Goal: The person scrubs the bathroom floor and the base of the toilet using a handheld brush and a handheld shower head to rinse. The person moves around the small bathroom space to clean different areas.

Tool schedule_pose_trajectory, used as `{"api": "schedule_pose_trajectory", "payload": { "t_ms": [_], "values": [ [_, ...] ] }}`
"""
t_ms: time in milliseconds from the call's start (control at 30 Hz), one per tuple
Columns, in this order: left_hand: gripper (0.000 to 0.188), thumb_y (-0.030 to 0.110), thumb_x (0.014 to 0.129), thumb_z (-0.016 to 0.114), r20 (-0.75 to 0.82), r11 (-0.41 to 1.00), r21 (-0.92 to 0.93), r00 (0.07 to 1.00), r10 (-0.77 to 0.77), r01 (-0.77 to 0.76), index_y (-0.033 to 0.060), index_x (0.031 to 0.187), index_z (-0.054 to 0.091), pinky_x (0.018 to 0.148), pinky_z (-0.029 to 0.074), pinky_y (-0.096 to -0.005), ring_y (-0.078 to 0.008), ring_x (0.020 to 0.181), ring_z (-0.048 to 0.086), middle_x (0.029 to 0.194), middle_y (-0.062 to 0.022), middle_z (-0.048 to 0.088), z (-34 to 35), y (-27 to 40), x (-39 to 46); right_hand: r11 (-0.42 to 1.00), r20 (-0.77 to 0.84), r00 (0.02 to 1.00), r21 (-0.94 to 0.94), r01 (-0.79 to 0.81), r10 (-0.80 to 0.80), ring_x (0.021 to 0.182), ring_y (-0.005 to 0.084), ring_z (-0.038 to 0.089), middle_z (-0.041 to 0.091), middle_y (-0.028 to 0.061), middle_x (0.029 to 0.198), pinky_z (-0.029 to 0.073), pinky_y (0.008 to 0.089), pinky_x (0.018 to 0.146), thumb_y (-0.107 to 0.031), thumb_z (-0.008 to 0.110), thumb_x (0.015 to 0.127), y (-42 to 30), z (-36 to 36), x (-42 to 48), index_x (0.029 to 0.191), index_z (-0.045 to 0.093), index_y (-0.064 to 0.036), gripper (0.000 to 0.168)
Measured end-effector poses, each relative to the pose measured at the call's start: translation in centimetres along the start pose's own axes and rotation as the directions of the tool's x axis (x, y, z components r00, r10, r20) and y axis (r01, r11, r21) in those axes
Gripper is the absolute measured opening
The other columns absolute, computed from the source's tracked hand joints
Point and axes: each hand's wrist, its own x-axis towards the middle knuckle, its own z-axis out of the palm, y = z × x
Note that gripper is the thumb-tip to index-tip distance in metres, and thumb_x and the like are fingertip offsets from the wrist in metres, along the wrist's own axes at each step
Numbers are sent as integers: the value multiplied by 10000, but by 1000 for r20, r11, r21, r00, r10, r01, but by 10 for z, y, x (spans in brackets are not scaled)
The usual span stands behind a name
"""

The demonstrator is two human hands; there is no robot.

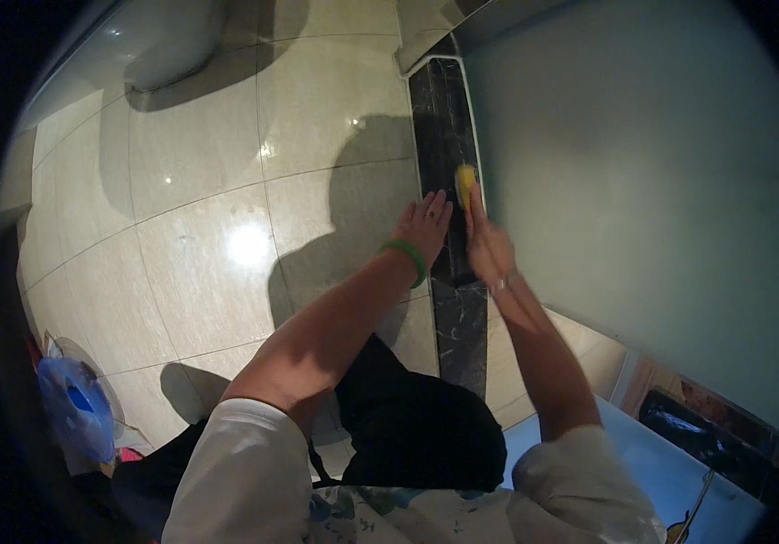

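My right hand (490, 248) is closed around a yellow-handled scrubbing brush (467, 182), which lies along the right side of a black marble threshold (460, 326), beside the frosted glass panel (641, 183). The brush and hand are slightly blurred, and the bristles are mostly hidden. My left hand (429, 221), with a ring and a green bangle (406, 262) at the wrist, rests with fingers extended on the left part of the threshold, just left of the brush. It holds nothing.
Beige floor tiles (199, 204) spread to the left, with a white rounded fixture (172, 41) at the upper left. A blue plastic container (76, 408) stands at the lower left. A light-blue surface (634, 455) lies at the lower right, near my right elbow.
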Motion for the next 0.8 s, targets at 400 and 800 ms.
{"api": "schedule_pose_trajectory", "payload": {
  "t_ms": [400, 800],
  "values": [
    [525, 153, 904, 386, 91, 979, -27, 974, 206, -204, 17, 1403, 298, 1110, 213, -427, -219, 1393, 202, 1491, -101, 263, 8, -3, 18, 995, 177, 983, -95, -22, 39, 656, 462, 601, 608, 304, 763, 486, 533, 622, -302, 346, 975, -23, -23, 78, 1459, 150, -174, 538],
    [566, 134, 883, 455, 100, 953, -24, 947, 304, -303, -3, 1401, 273, 1115, 212, -456, -255, 1397, 189, 1513, -125, 188, 11, -8, -4, 955, 268, 925, -198, -219, 268, 803, 427, 630, 625, 290, 902, 495, 503, 698, -217, 381, 935, -11, -21, 41, 1462, -80, -142, 705]
  ]
}}
